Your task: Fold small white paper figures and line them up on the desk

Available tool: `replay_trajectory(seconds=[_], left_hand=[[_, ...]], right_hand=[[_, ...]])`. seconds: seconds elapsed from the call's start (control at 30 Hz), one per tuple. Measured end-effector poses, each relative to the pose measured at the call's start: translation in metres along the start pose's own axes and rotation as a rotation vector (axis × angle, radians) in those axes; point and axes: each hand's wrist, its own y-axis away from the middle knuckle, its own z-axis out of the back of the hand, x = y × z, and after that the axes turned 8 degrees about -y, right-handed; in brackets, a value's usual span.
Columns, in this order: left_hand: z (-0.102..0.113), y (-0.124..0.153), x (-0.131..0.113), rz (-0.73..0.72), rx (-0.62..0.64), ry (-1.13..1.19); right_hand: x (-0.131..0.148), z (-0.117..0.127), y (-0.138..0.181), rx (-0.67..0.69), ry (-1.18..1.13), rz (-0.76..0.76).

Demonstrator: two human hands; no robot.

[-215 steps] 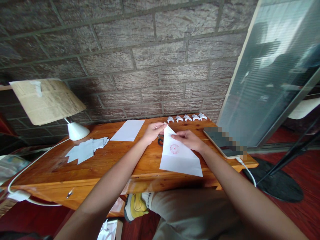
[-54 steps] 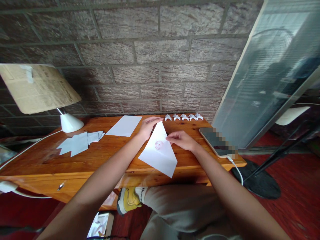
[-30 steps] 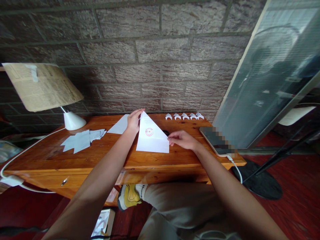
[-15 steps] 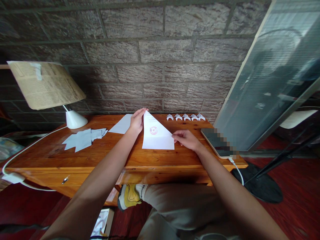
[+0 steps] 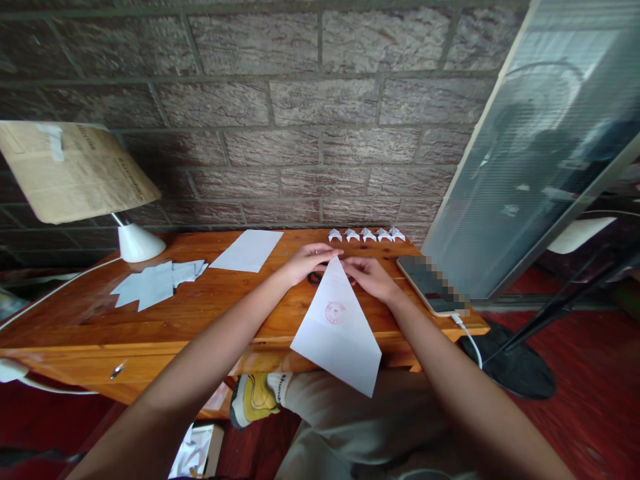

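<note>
- On the bench [image 5: 165, 320], I pinch the top tip of my folded paper [image 5: 340, 333] with both hands together.
- My left hand [image 5: 307, 259] and right hand [image 5: 367, 275] each grip one side of the tip.
- Its wide end hangs over the bench edge toward my lap.
- I think I am mid-fold; next I need to line up the edges and press a neat crease.

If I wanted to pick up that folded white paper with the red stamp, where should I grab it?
Probably by its near lower corner, coming from the person's side. The folded paper is a flat triangle whose lower part juts past the table edge into open air, so fingers can pinch above and below there. The left hand and right hand already pinch its far tip.
</note>
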Motion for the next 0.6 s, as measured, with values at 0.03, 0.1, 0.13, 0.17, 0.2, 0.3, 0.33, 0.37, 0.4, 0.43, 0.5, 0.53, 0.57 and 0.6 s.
replay_trajectory(seconds=[0.03,0.1,0.13,0.17,0.2,0.3,0.33,0.37,0.4,0.43,0.5,0.53,0.57,0.6], left_hand=[[-0.002,0.0,0.001,0.007,0.013,-0.022],[-0.003,0.0,0.002,0.0,-0.002,-0.051],[-0.004,0.0,0.002,-0.008,-0.019,-0.061],[-0.004,0.0,0.002,-0.014,-0.034,-0.071],[-0.004,0.0,0.002,-0.018,-0.045,-0.082],[-0.006,0.001,0.002,-0.036,-0.045,-0.123],[-0.006,0.001,0.001,-0.052,-0.043,-0.142],[-0.006,0.001,0.001,-0.074,-0.048,-0.16],[-0.005,0.0,0.001,-0.098,-0.063,-0.176],[-0.003,-0.001,0.0,-0.121,-0.089,-0.188],[0.004,-0.003,0.0,-0.156,-0.171,-0.192],[0.008,-0.005,0.0,-0.164,-0.22,-0.188],[0.013,-0.007,0.001,-0.174,-0.278,-0.182],[0.017,-0.009,0.001,-0.182,-0.333,-0.171]], right_hand=[[0.001,0.0,0.0,-0.003,-0.018,-0.004],[0.002,-0.001,0.0,-0.025,-0.055,-0.01],[0.002,-0.002,0.0,-0.035,-0.066,-0.009],[0.003,-0.002,0.0,-0.039,-0.072,-0.005],[0.003,-0.002,0.0,-0.036,-0.071,0.002],[0.003,-0.003,0.0,-0.012,-0.042,0.026],[0.003,-0.003,0.0,-0.009,-0.029,0.027],[0.003,-0.003,0.0,-0.01,-0.017,0.023],[0.002,-0.003,0.0,-0.01,-0.004,0.015],[0.002,-0.003,0.001,-0.005,0.009,0.005],[0.002,-0.003,0.002,0.012,0.037,-0.018],[0.002,-0.003,0.002,0.022,0.051,-0.028],[0.003,-0.003,0.002,0.033,0.065,-0.036],[0.002,-0.003,0.003,0.043,0.077,-0.041]])
